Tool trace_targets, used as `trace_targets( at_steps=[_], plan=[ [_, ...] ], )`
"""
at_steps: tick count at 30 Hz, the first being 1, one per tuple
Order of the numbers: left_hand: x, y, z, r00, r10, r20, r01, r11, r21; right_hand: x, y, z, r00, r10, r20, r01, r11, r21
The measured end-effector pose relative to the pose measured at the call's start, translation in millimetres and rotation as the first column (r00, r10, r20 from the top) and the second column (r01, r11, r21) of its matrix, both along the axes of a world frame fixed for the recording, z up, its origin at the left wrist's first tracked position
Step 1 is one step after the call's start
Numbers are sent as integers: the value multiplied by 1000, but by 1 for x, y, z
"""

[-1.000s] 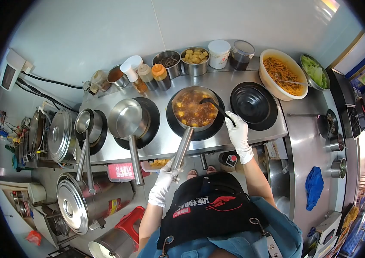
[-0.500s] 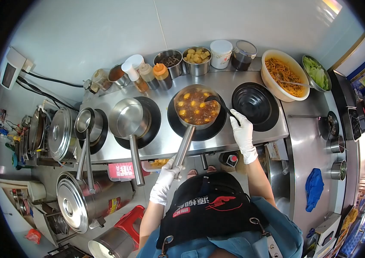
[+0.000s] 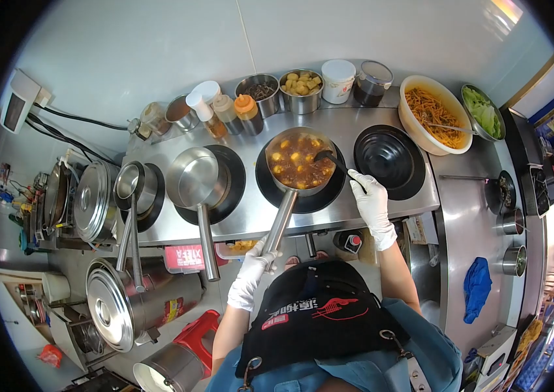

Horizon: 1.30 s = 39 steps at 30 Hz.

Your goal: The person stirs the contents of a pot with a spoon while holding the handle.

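Note:
A steel saucepan [image 3: 283, 212] sits on the third burner, holding a brown bubbling stew [image 3: 293, 171] with yellow chunks. My left hand [image 3: 260, 261], in a white glove, is closed around the end of the pan's long handle. In my gloved right hand [image 3: 369, 195] is the handle of a black ladle [image 3: 337, 163]; its head is partly sunk in the stew at the pan's right side. To the left, a second saucepan [image 3: 193, 176] rests on its burner, with nothing seen inside. Right of the stew is a black burner plate [image 3: 388, 160].
Along the wall stand squeeze bottles [image 3: 247, 112], a pot of potato chunks [image 3: 301, 95], a white tub [image 3: 338, 81] and a large bowl of orange shreds [image 3: 414, 140]. Far left is a small pot [image 3: 147, 186]. A blue cloth [image 3: 477, 289] lies on the right counter.
The ladle and my right hand have shifted slightly to the right and down, and the stew's chunks have moved about. My left hand stays on the pan handle.

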State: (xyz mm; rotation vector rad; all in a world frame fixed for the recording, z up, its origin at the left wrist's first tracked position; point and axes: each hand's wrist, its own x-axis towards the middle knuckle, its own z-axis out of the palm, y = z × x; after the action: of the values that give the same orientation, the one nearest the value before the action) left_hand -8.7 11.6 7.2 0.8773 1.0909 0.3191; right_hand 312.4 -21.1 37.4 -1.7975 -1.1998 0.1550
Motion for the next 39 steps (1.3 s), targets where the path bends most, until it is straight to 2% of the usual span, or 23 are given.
trace_targets(
  at_steps=[4,9,13,15,25,33,37,39],
  plan=[
    [1,0,3,1000,1,-11,-1,1000,6,3,-3,7,1000,26,-8,-27,997,-69],
    [-1,0,-2,1000,3,-9,-3,1000,-6,3,-6,11,996,44,82,-30,986,-164],
    [-1,0,-1,1000,9,-12,-9,1000,-14,4,-8,14,994,74,86,-59,984,-166],
    [0,0,3,1000,15,-18,-15,1000,-10,7,-7,11,979,95,181,-80,993,-90],
    [0,0,3,1000,10,-16,-10,1000,-6,14,-6,23,967,121,226,-88,985,-148],
    [-1,0,0,1000,7,-12,-7,1000,-7,15,-2,34,909,246,336,-138,939,-314],
    [0,0,2,1000,9,-22,-10,1000,-5,14,6,28,895,284,343,-170,930,-327],
    [0,0,3,1000,-4,-28,4,1000,2,12,12,26,906,296,303,-148,891,-429]
  ],
)
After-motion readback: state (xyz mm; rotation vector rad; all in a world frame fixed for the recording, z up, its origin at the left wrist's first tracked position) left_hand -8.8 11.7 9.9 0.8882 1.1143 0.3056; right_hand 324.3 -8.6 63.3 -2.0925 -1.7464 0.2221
